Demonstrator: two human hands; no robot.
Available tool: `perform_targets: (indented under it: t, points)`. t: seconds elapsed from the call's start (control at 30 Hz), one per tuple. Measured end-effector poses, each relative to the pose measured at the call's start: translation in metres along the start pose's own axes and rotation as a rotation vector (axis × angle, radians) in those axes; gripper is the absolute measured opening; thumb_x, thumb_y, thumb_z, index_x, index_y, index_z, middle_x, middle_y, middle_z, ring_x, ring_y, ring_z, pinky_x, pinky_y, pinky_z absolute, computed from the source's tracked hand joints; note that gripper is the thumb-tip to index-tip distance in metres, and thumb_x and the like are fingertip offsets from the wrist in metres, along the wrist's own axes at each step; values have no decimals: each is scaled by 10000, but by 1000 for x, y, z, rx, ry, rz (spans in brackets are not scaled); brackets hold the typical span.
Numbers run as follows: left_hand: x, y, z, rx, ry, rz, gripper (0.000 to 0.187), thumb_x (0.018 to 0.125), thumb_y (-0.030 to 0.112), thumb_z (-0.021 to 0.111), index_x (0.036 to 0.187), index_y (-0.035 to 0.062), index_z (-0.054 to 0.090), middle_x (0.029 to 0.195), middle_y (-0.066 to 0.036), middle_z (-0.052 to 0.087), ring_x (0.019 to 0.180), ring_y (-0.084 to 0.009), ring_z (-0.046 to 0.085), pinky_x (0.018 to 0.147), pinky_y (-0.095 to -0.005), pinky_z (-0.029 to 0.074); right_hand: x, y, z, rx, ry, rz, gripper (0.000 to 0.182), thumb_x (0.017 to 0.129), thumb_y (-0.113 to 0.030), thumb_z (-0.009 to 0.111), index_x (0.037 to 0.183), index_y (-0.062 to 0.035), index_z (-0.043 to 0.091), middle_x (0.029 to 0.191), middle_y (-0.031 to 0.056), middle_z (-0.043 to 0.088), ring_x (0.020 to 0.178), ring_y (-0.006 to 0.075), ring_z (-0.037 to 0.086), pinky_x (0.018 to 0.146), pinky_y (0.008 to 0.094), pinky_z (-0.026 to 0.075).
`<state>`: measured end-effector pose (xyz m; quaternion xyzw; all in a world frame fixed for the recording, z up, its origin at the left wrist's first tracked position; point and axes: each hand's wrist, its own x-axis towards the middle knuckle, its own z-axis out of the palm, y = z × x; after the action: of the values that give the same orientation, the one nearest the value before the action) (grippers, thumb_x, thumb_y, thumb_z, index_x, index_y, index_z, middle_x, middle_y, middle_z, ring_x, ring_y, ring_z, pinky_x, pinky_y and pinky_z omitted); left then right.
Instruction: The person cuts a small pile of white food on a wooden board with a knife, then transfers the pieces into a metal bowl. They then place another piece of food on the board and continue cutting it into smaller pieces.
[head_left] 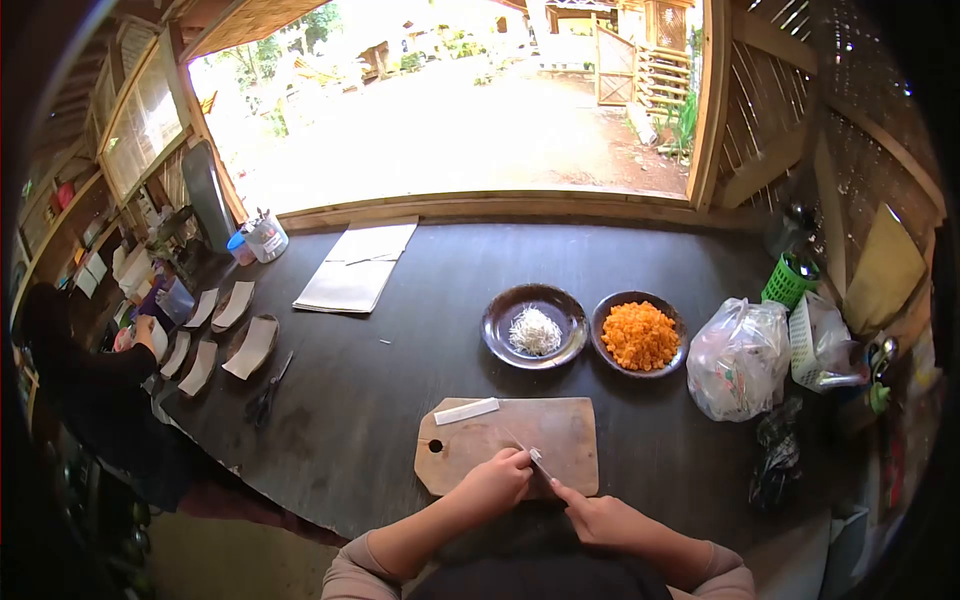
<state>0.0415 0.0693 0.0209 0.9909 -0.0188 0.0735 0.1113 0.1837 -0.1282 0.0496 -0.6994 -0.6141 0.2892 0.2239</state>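
Observation:
A wooden cutting board (570, 430) with a dark hole lies before me on the table. My right hand (605, 515) grips a knife (543, 467), its blade pointing up and left over the board. Beside the blade, my left hand (500, 478) is closed, its fingertips pinching a small white piece (536, 455), mostly hidden by fingers and blade. A longer white strip (467, 411) rests near the board's upper left edge. Beyond the board, a dark plate (493, 335) carries thin white shreds (535, 332). Right of it, another dark plate (682, 350) holds shredded orange food (640, 335).
Plastic bags (738, 360) and a green basket (791, 281) stand at right. Left are scissors (265, 400), several curved dishes lined with pale sheets (250, 347), stacked paper (355, 270) and a tub (265, 238). Another person (100, 390) works at far left.

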Motion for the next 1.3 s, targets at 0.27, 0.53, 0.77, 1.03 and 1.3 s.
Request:
perform_targets:
  t: [0.27,0.53,0.77,1.03,1.3]
  points:
    - [-2,10,-3,-129,22,-126,122,835,106,617,869,1,670,1017,-112,595,1029,-283,576,906,-350,502,6,5,14,-2,62,-37,555,935,-124,462,1476,-70,347,728,263,643,634,426,651,625,500,538]
    - [0,12,-13,-46,-62,-97,130,829,102,618,899,1,661,996,-107,592,1041,-283,571,910,-350,502,-5,-7,-7,37,-48,20,611,909,-113,468,1500,-73,316,745,238,645,627,404,646,612,494,529]
    - [0,15,-14,-102,-23,-141,136,825,84,624,923,-4,657,1054,-116,591,1065,-302,570,899,-369,513,6,7,16,-110,48,-28,622,888,-91,473,1488,-35,319,726,229,645,633,398,652,609,483,532]
    - [-2,12,-10,-166,23,-149,123,827,79,620,912,-4,650,1049,-123,587,1059,-312,574,882,-382,525,-2,0,4,44,-13,-1,633,882,-96,477,1495,-65,325,731,238,645,627,395,652,604,478,532]
    - [0,15,-15,-172,-9,-195,101,826,89,625,886,9,641,1026,-120,576,1057,-313,565,907,-375,508,2,1,3,-16,-29,17,613,899,-98,461,1494,-53,318,756,258,649,639,407,651,616,494,530]
